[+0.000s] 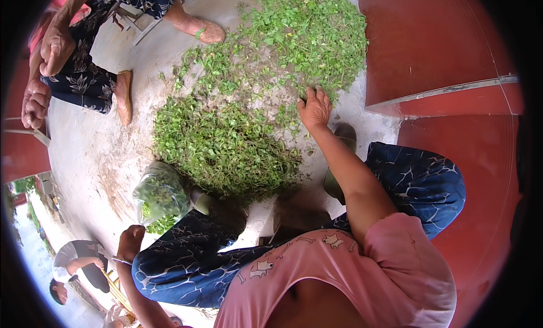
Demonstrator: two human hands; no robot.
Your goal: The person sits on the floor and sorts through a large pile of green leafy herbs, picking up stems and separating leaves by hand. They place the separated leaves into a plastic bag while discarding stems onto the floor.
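Note:
My right hand [315, 109] reaches forward with its fingers stretched and apart, holding nothing. It is over the near edge of a spread heap of leafy green plants [317, 31]. A denser, darker pile of leafy greens [220, 141] lies on the ground in front of my feet. Beside my left knee my left hand [130, 241] is closed, its fingers curled. Its fingertips come close to the edge of a clear plastic bag [163, 188] with greens inside; I cannot make out whether they grip it.
Red panels [435, 51] stand along the right. At the upper left another person sits, hands [55, 50] raised over the lap, a tan shoe [124, 99] on the concrete floor [96, 169]. A further person [85, 263] is at the lower left. Loose greens [162, 224] lie below the bag.

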